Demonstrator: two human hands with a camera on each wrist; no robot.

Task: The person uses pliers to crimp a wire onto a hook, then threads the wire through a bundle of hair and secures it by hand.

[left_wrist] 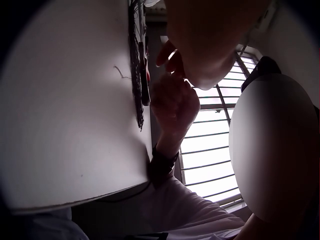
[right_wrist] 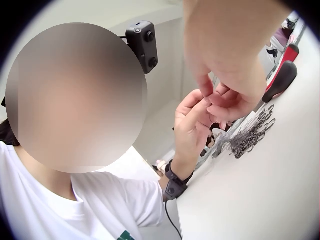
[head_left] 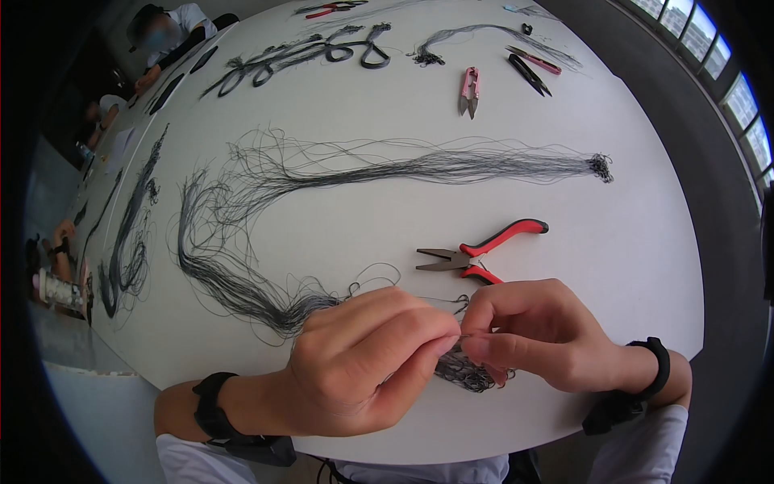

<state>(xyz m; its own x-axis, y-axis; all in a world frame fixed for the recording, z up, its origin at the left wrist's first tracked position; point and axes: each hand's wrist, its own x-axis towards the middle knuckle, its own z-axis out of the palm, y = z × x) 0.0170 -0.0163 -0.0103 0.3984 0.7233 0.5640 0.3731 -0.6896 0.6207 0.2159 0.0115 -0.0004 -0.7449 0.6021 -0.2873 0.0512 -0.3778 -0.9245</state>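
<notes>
Over the near part of the table, my left hand [head_left: 363,355] pinches a thin strand between thumb and forefinger. My right hand [head_left: 548,335] meets it fingertip to fingertip, thumb and forefinger pinching at the same spot. What lies between the fingertips is very small and mostly covered. Below the hands is a clump of dark, small hook- or loop-shaped ends [head_left: 468,377], also seen in the right wrist view as a dark clump [right_wrist: 252,135]. From it a bundle of fine dark strands [head_left: 234,286] runs leftward, partly behind my left hand.
Red-handled pliers [head_left: 458,260] lie just beyond my right hand, jaws apart. Farther off stretches another strand bundle [head_left: 419,169]. Pink thread snips [head_left: 470,85], a second pair of snips [head_left: 528,74] and looped bundles [head_left: 339,48] lie at the back. Other people [head_left: 181,24] sit at left.
</notes>
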